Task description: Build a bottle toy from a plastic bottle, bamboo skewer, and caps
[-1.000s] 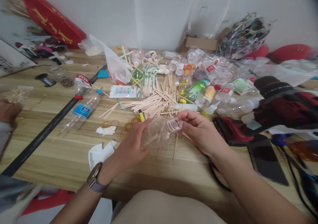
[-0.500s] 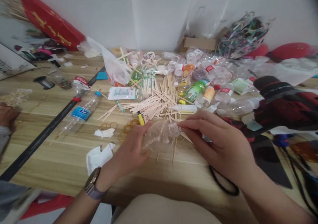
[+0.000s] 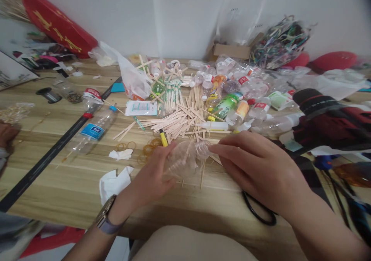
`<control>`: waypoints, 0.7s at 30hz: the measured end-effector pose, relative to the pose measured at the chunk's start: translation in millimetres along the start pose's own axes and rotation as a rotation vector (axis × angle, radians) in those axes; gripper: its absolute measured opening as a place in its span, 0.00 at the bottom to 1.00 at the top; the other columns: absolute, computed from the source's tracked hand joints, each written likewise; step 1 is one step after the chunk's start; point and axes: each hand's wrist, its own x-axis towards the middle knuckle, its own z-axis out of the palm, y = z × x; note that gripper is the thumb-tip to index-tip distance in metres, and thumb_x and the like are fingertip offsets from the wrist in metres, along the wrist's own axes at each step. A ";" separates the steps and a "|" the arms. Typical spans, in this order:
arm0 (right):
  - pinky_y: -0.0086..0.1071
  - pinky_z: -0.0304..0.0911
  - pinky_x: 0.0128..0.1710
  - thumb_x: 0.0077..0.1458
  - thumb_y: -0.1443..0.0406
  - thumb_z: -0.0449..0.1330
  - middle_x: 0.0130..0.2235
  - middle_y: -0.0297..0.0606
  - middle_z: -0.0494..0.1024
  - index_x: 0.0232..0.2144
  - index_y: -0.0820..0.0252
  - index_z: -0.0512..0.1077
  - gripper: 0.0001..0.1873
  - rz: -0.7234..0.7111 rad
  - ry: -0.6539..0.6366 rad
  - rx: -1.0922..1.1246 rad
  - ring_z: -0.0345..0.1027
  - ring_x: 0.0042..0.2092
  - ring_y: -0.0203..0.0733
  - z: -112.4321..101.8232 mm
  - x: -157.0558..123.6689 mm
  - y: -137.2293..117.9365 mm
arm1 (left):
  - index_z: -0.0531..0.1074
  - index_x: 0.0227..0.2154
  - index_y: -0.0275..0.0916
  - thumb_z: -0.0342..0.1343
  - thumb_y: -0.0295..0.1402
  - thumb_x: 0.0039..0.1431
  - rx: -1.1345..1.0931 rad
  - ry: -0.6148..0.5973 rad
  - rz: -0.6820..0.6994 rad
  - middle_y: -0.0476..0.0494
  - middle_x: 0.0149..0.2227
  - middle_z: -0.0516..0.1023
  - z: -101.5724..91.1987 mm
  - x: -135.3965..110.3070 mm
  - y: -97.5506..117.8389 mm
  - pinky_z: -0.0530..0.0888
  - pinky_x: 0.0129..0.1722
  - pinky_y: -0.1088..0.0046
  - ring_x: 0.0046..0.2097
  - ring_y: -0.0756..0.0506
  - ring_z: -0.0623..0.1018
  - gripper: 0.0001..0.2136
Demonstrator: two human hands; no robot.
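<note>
Bottle (image 3: 184,160) clasped between left grip (image 3: 150,176), right grip (image 3: 261,172)

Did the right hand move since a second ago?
Yes. The right hand has turned palm down and shifted right, away from the white glue bottle, while its fingertips stay on the neck of the clear bottle.

The clear crumpled plastic bottle (image 3: 185,160) sits between the left hand (image 3: 150,178) and the right hand (image 3: 261,168), over the near middle of the wooden surface (image 3: 58,183). Behind it lies the pile of flat pale wooden sticks (image 3: 176,120). To its left lie the loose tan rubber bands (image 3: 147,149), with the crumpled white tissue (image 3: 113,182) nearer the edge. Further left, the blue-labelled clear plastic bottle (image 3: 92,131) lies beside the long black bar (image 3: 49,156). The heap of small plastic bottles (image 3: 240,91) lies right of the sticks.
</note>
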 end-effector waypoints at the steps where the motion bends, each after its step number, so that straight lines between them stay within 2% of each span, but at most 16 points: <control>1: 0.37 0.66 0.34 0.66 0.72 0.51 0.35 0.45 0.77 0.39 0.65 0.77 0.13 -0.001 -0.028 0.026 0.70 0.34 0.45 -1.4 0.3 1.2 | 0.46 0.66 0.49 0.55 0.24 0.52 0.002 0.000 0.013 0.35 0.62 0.64 0.0 0.2 -0.1 0.67 0.62 0.44 0.64 0.34 0.67 0.40; 6: 0.30 0.66 0.31 0.64 0.73 0.51 0.35 0.42 0.75 0.40 0.63 0.76 0.13 0.091 -0.231 0.387 0.71 0.35 0.40 -9.3 8.2 10.4 | 0.48 0.66 0.47 0.55 0.23 0.51 -0.001 -0.023 0.028 0.35 0.61 0.66 -0.7 1.8 1.9 0.69 0.61 0.46 0.62 0.35 0.70 0.39; 8: 0.29 0.66 0.32 0.64 0.73 0.51 0.35 0.40 0.76 0.40 0.62 0.76 0.13 0.104 -0.264 0.477 0.71 0.35 0.38 -11.2 11.2 14.3 | 0.48 0.66 0.47 0.55 0.24 0.52 -0.001 -0.025 0.033 0.35 0.62 0.65 -1.0 2.6 2.9 0.69 0.62 0.46 0.63 0.35 0.68 0.39; 14: 0.30 0.66 0.32 0.63 0.67 0.59 0.33 0.33 0.78 0.38 0.56 0.74 0.04 0.285 -0.048 0.351 0.73 0.32 0.38 -13.7 11.5 16.0 | 0.47 0.66 0.47 0.54 0.22 0.52 0.012 0.021 0.068 0.35 0.62 0.65 0.0 2.5 0.8 0.67 0.63 0.45 0.64 0.34 0.67 0.39; 21: 0.31 0.68 0.35 0.66 0.68 0.54 0.37 0.38 0.79 0.39 0.57 0.74 0.09 0.141 -0.100 0.327 0.74 0.37 0.41 -12.7 11.1 12.0 | 0.47 0.66 0.50 0.54 0.21 0.52 0.043 0.049 0.095 0.38 0.59 0.66 -0.6 5.4 0.7 0.69 0.61 0.46 0.61 0.36 0.69 0.40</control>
